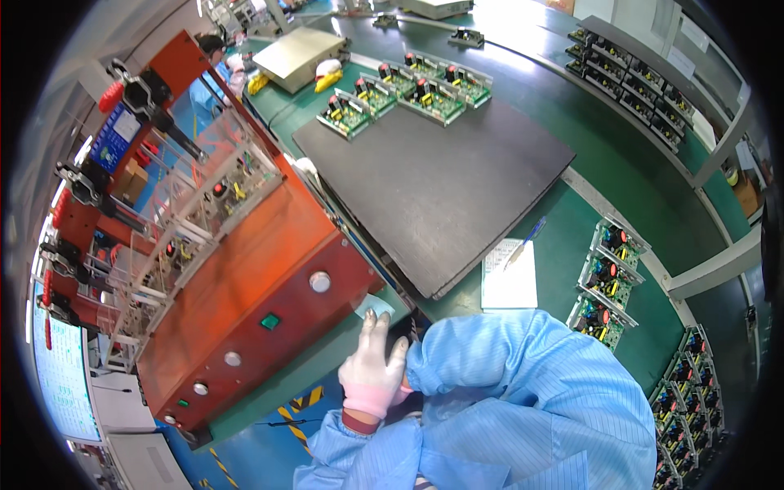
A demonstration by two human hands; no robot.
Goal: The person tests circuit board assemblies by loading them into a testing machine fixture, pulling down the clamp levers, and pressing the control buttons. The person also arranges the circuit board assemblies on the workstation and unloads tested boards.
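Observation:
My left hand (369, 371), in a white and pink glove with darkened fingertips, is held up in front of my body. Its fingers stretch forward and the thumb stands apart. At the fingertips lies a small pale blue piece (375, 306) on the green bench edge; whether they touch it I cannot tell. My right sleeve crosses from the right toward the left hand. Only a pink sliver of my right hand (402, 395) shows behind the left, and its fingers are hidden. Closest to both hands is the red-orange test fixture (278, 302) with round buttons and a green switch.
A black mat (433, 188) bears several green circuit boards (433, 100) at its far edge. Right of it lie a white notepad (510, 278) with a pen and more boards (606, 278). Toggle clamps (143, 98) rise on the fixture. Racks of boards (629, 77) stand rightward; a person (214, 77) sits far left.

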